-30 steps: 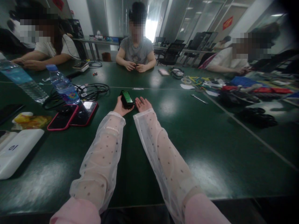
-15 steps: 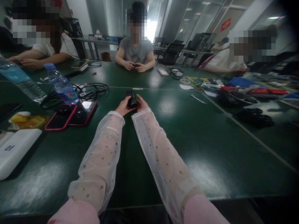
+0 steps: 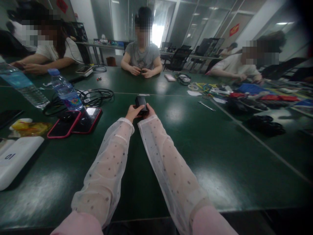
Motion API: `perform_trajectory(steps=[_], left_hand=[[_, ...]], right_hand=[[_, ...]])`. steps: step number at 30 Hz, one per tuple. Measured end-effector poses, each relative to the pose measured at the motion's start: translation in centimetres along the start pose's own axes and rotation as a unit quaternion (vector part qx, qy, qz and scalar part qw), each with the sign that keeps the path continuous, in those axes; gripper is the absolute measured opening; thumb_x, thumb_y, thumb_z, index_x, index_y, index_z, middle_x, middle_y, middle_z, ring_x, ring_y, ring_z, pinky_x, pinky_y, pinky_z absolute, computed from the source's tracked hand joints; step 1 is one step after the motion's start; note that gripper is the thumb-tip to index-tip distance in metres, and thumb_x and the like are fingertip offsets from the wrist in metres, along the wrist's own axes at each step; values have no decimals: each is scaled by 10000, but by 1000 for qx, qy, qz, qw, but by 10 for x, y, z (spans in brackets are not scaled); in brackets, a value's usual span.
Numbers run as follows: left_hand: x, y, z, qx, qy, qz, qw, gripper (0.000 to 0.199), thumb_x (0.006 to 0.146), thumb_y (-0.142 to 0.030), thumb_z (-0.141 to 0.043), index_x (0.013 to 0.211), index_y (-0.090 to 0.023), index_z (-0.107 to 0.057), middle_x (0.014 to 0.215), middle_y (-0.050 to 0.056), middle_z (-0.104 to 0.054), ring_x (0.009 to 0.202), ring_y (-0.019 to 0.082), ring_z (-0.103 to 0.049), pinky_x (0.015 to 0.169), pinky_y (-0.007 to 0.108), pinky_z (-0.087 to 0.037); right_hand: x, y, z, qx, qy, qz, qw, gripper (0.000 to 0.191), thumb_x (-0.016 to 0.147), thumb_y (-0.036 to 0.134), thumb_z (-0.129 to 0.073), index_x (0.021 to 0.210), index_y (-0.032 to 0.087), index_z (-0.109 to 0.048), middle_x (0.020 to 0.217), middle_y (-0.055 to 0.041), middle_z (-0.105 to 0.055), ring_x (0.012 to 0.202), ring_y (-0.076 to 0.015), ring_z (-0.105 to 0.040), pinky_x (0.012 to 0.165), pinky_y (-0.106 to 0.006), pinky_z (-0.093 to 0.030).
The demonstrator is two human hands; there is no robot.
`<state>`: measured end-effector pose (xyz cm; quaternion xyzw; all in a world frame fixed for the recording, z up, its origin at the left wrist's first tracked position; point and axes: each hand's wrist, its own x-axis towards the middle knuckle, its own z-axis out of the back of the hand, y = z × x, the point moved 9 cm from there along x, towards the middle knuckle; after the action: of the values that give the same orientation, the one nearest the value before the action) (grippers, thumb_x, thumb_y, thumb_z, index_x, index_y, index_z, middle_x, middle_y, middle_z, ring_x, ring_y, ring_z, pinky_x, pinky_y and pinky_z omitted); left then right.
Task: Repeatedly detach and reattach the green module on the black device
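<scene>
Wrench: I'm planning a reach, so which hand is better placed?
Likely the right hand: the wrench lies to its right; the left hand would reach across. Both hold the black device.

A tall, bright white window glows at twelve o'clock; a black mesh office chair stands at one, beyond the glossy dark-green table.

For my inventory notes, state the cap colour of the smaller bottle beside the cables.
The cap is blue, clearest in the head view.

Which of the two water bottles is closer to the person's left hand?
The blue-capped bottle, just behind the pink-edged phones; the other bottle stands farther left, by the picture's edge.
</scene>
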<state>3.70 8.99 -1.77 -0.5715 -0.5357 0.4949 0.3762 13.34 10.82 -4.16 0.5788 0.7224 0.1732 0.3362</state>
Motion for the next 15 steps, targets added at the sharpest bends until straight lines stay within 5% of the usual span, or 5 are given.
perform_trajectory(steps=[9, 15], left_hand=[[6, -3, 6, 43, -75, -43, 995, 466, 559, -302, -871, 882, -192, -553, 1032, 97, -615, 994, 253, -622, 636, 256, -489], [-14, -23, -1, 48, -87, -54, 994, 487, 559, -264, -865, 874, -221, -496, 1250, 127, -561, 1309, 313, -445, 822, 287, -476]], right_hand=[[0, -4, -1, 15, 19, -24, 999, 362, 979, 398, -388, 1000, 138, -639, 629, -18, -666, 660, -179, -676, 663, -308, -601], [-3, -3, -1, 32, 18, -22, 999, 389, 983, 420, -380, 967, 134, -644, 671, -39, -682, 624, -164, -658, 579, -273, -580]])
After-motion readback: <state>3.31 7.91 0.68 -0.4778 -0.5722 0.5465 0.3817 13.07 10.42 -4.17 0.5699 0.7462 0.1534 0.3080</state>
